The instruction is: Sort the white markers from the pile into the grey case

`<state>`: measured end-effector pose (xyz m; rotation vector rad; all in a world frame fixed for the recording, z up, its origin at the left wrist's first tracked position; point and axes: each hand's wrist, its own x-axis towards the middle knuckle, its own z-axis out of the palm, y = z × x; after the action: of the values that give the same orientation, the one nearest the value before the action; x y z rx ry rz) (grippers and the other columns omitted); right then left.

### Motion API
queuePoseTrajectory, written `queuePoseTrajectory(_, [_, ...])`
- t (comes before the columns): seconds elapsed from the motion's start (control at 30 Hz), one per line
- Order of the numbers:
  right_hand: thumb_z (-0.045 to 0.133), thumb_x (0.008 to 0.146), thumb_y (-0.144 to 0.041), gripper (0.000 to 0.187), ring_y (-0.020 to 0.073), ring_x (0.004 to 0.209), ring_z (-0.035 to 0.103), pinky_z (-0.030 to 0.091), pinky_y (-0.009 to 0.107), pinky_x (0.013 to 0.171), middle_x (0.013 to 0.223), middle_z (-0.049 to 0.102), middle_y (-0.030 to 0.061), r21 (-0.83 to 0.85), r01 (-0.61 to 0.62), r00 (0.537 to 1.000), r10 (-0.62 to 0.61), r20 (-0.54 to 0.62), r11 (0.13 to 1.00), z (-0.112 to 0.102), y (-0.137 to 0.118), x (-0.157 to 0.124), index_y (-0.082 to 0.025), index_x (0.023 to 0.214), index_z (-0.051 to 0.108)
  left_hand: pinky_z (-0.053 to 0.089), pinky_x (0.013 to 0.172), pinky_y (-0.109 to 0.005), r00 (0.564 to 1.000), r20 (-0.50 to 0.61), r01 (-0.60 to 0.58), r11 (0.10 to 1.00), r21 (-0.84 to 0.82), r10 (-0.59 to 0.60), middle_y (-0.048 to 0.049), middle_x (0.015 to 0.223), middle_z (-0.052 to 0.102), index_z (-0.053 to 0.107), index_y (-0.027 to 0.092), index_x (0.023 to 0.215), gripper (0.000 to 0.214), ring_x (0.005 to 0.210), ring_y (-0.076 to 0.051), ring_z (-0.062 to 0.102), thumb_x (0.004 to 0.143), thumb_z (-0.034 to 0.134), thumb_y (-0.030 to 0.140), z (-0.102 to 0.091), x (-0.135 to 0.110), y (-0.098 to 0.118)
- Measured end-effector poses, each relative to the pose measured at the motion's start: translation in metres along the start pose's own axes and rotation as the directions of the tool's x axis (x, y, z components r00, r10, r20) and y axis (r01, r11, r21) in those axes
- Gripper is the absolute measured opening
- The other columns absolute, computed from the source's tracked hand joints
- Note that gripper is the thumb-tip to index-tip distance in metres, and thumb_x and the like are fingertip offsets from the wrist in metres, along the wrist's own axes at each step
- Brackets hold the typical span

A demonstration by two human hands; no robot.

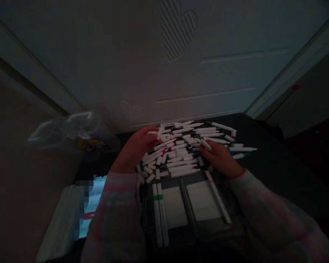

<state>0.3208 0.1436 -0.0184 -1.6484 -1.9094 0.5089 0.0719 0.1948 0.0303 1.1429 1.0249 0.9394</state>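
Note:
The scene is dim. A heap of several white marker pens (185, 151) with coloured caps lies on a dark surface in front of a pale panel. My left hand (135, 148) rests on the heap's left side, its fingers pinched round one white marker (160, 132). My right hand (220, 157) lies at the heap's right side, holding another white marker (206, 145) between its fingers. Just below the heap stands a dark two-compartment case (193, 228). Two markers with green bands (159, 212) lie in its left compartment, and one marker (218, 199) lies slanted in its right one.
A crumpled clear plastic bag (71, 128) with a yellow-red packet (91, 144) sits at the left. A white printed box or booklet (71, 208) lies at the lower left. The pale panel (181, 73) with embossed hearts rises behind the heap. A few markers (244, 149) stray to the right.

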Motion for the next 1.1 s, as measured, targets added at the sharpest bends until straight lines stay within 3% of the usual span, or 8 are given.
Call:
queuePoseTrajectory(0.07, [0.040,0.080,-0.028,0.016,0.0156,0.063,0.051,0.037,0.026,0.058,0.065,0.055,0.0017,0.007,0.005,1.000,-0.005,0.000,1.000,-0.001,-0.001,0.000,-0.019,0.071,0.050,0.040,0.054,-0.019,0.998,0.067,0.032,0.975,-0.219,-0.018,0.0035,0.064,0.057,0.057,0.018,0.096,0.032,0.055,-0.006,0.050,0.064,0.058,0.019,0.005,-0.004,0.005])
queuePoseTrajectory(0.13, [0.041,0.079,-0.027,0.015,0.0156,0.063,0.051,0.037,0.026,0.058,0.066,0.055,0.0017,0.010,0.012,1.000,-0.012,-0.002,1.000,-0.001,-0.002,0.000,-0.019,0.070,0.050,0.040,0.055,-0.018,0.994,0.107,0.062,0.943,-0.328,-0.028,0.0043,0.060,0.054,0.055,0.022,0.104,0.037,0.055,-0.006,0.050,0.067,0.055,0.018,0.009,-0.008,0.009])
queuePoseTrajectory(0.37, [0.041,0.078,-0.027,0.015,0.0161,0.064,0.052,0.037,0.026,0.059,0.067,0.057,0.0023,-0.006,0.003,1.000,-0.004,-0.006,1.000,0.001,-0.001,0.000,-0.019,0.071,0.051,0.036,0.048,-0.016,0.992,0.105,0.117,0.841,-0.528,-0.071,0.0041,0.058,0.051,0.057,0.019,0.085,0.016,0.048,-0.003,0.044,0.071,0.050,0.015,0.014,-0.009,0.014])
queuePoseTrajectory(0.57, [0.040,0.079,-0.027,0.015,0.0157,0.062,0.051,0.037,0.026,0.057,0.066,0.055,0.0016,-0.004,0.011,1.000,-0.011,0.004,1.000,0.001,-0.001,0.000,-0.020,0.070,0.050,0.036,0.046,-0.016,0.988,0.088,0.157,0.786,-0.598,-0.131,0.0035,0.057,0.053,0.053,0.016,0.073,0.003,0.045,-0.003,0.044,0.073,0.049,0.015,0.017,-0.007,0.014])
queuePoseTrajectory(0.7, [0.041,0.079,-0.027,0.015,0.0153,0.061,0.050,0.036,0.026,0.056,0.066,0.055,0.0015,-0.016,0.019,1.000,-0.019,-0.002,1.000,0.002,0.000,0.000,-0.020,0.069,0.049,0.036,0.046,-0.017,0.986,0.055,0.159,0.790,-0.592,-0.157,0.0033,0.056,0.054,0.050,0.014,0.067,0.005,0.044,-0.003,0.045,0.070,0.053,0.015,0.018,-0.008,0.015])
queuePoseTrajectory(0.93, [0.041,0.079,-0.027,0.015,0.0158,0.062,0.050,0.036,0.026,0.057,0.068,0.056,0.0024,0.003,0.019,1.000,-0.019,0.009,1.000,0.002,0.001,0.000,-0.019,0.070,0.049,0.038,0.049,-0.018,0.997,0.018,0.079,0.882,-0.465,-0.080,0.0050,0.057,0.053,0.049,0.017,0.071,0.009,0.049,-0.005,0.048,0.067,0.057,0.018,0.015,-0.006,0.011])
queuePoseTrajectory(1.03, [0.041,0.079,-0.027,0.014,0.0163,0.064,0.051,0.036,0.027,0.059,0.069,0.056,0.0027,0.000,0.014,1.000,-0.014,0.014,1.000,0.002,0.001,0.000,-0.019,0.071,0.050,0.038,0.050,-0.018,0.998,-0.064,0.003,0.944,-0.330,-0.026,0.0063,0.057,0.051,0.048,0.018,0.074,0.014,0.051,-0.006,0.049,0.064,0.057,0.018,0.014,-0.004,0.008])
queuePoseTrajectory(1.1, [0.041,0.080,-0.027,0.014,0.0166,0.065,0.052,0.037,0.027,0.060,0.069,0.056,0.0027,0.003,0.003,1.000,-0.003,0.018,1.000,0.002,0.001,0.000,-0.019,0.072,0.050,0.038,0.051,-0.019,0.990,-0.139,-0.027,0.990,-0.137,0.008,0.0063,0.058,0.051,0.049,0.018,0.075,0.015,0.051,-0.007,0.049,0.063,0.058,0.019,0.012,-0.001,0.005])
